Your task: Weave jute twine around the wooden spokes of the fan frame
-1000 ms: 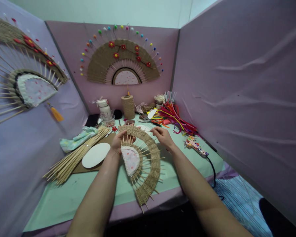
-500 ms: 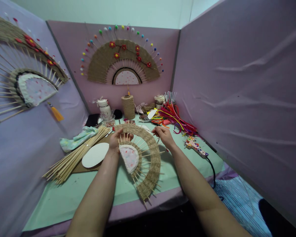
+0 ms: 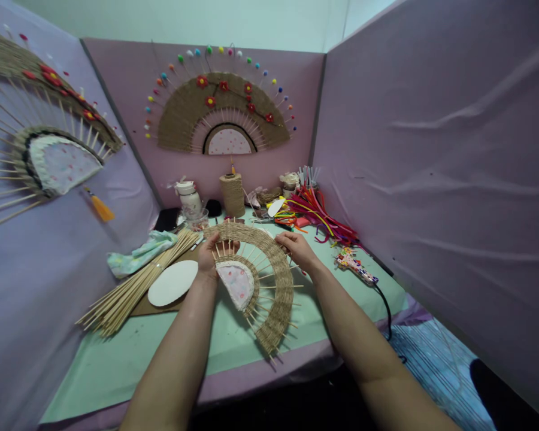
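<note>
A half-round fan of wooden sticks woven with jute twine (image 3: 273, 281) lies tilted on the green table top (image 3: 130, 353), with a floral fabric centre (image 3: 238, 282). My left hand (image 3: 210, 254) grips the fan at its inner twine ring, thumb over the sticks. My right hand (image 3: 296, 248) is closed in a pinch at the outer woven band's top edge; whether twine is in the fingers I cannot make out.
A bundle of bamboo sticks (image 3: 135, 286) and a white oval card (image 3: 173, 282) lie left of the fan. A twine spool (image 3: 232, 194), a white bottle (image 3: 190, 197), coloured pipe cleaners (image 3: 323, 218) and a glue gun (image 3: 357, 267) stand behind and right. Finished fans (image 3: 224, 111) hang on the purple walls.
The fan has turned anticlockwise and shifted slightly away from me. Both hands moved with it, the right hand sliding along the outer band.
</note>
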A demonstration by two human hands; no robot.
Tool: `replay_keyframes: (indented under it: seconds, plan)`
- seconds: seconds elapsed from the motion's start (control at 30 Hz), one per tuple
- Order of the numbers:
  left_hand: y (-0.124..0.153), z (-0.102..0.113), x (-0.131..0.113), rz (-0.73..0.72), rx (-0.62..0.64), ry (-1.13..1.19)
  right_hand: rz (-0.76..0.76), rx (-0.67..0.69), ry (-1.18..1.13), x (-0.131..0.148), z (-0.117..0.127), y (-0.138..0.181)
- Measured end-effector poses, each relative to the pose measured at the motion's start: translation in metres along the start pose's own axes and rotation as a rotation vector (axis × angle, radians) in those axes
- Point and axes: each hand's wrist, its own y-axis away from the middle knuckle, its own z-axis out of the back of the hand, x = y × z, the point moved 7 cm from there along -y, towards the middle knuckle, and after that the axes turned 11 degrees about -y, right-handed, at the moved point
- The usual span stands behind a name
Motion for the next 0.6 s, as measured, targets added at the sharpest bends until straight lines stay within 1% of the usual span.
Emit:
replay_keyframes:
  seconds: [0.1,0.17,0.23,0.3,0.5,0.6]
  plan:
    - [-0.003,0.003,0.002,0.024,-0.037,-0.027,-0.061,-0.008,0.023,-0.002,-0.001,0.002]
    - [-0.004,0.006,0.004,0.038,-0.092,-0.060,-0.101,-0.021,0.038,-0.003,-0.001,0.004]
    - [-0.004,0.010,0.005,0.057,-0.153,-0.104,-0.117,-0.048,0.059,-0.004,0.000,0.005]
    - [-0.004,0.013,0.008,0.088,-0.186,-0.158,-0.117,-0.077,0.077,-0.005,0.001,0.004]
    - [-0.007,0.022,0.022,0.262,-0.175,-0.431,-0.115,-0.176,0.068,-0.007,0.008,0.003]
    - [-0.008,0.020,0.024,0.293,-0.098,-0.451,-0.114,-0.222,0.046,-0.007,0.012,0.002]
